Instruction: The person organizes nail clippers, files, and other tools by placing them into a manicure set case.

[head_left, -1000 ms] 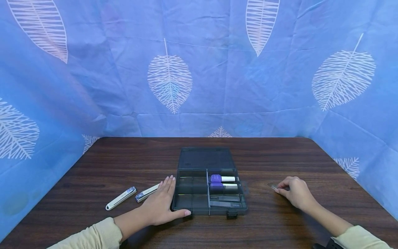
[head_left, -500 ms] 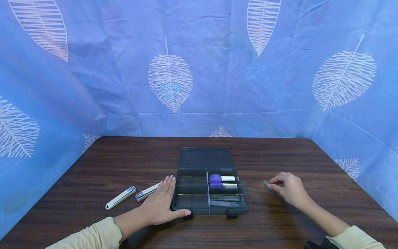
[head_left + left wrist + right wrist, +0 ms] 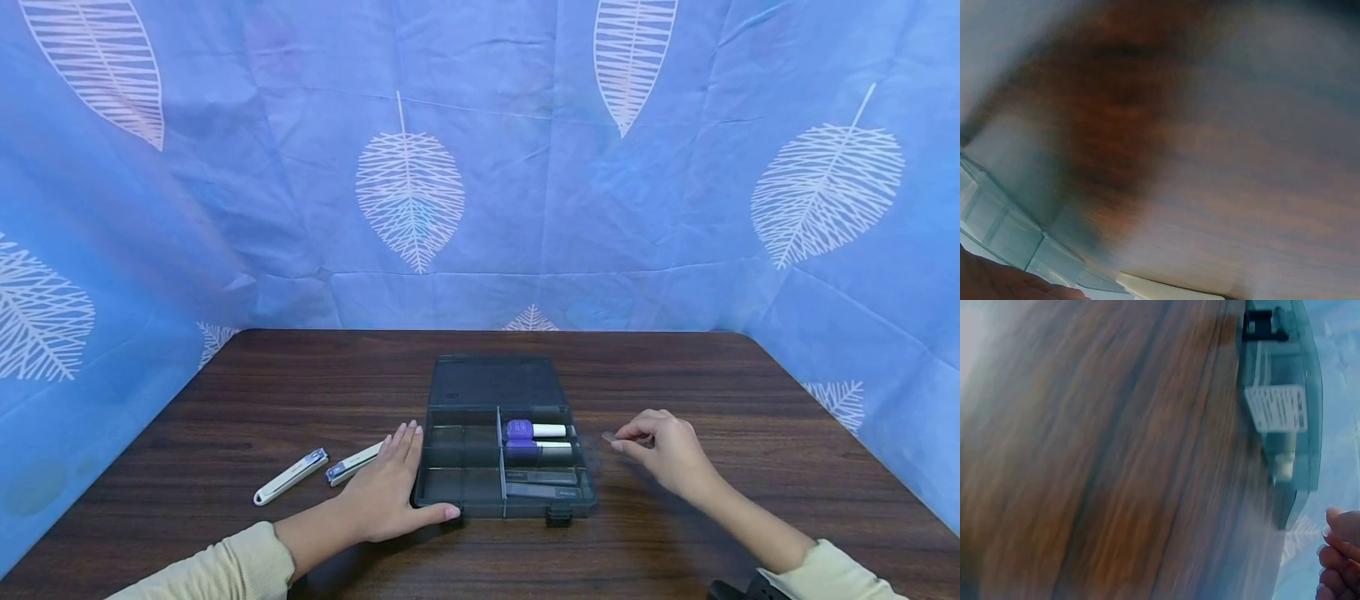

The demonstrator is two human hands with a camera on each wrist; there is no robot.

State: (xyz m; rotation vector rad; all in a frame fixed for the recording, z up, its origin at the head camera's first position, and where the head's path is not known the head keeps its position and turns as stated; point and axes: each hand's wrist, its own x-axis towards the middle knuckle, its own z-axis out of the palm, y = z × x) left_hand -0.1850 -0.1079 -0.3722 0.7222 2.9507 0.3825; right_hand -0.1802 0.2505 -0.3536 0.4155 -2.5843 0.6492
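Observation:
A dark see-through divided box [image 3: 461, 492] lies on the table with its lid [image 3: 495, 381] folded back. My left hand [image 3: 386, 496] rests against the box's left side, fingers straight and thumb at the front corner. Beside that hand are a white nail clipper [image 3: 291, 477] and a second nail clipper [image 3: 352, 464], partly covered by the fingers. My right hand [image 3: 667, 454] pinches a small clear flat piece [image 3: 609, 436], of unclear kind, just right of the box. Two purple nail polish bottles, one with a white cap [image 3: 519, 430] and one with a silvery cap [image 3: 522, 450], lie in the right half.
Two slim grey flat pieces, including a front one [image 3: 543, 492], lie below the bottles in the box. A latch [image 3: 558, 518] juts from its front edge. The right wrist view shows a white label [image 3: 1277, 407] on the box. A blue leaf-print cloth [image 3: 495, 208] hangs behind the table.
My right hand has moved left toward the box, the small clear piece pinched in its fingers. My left hand, the box and the nail clippers have stayed put.

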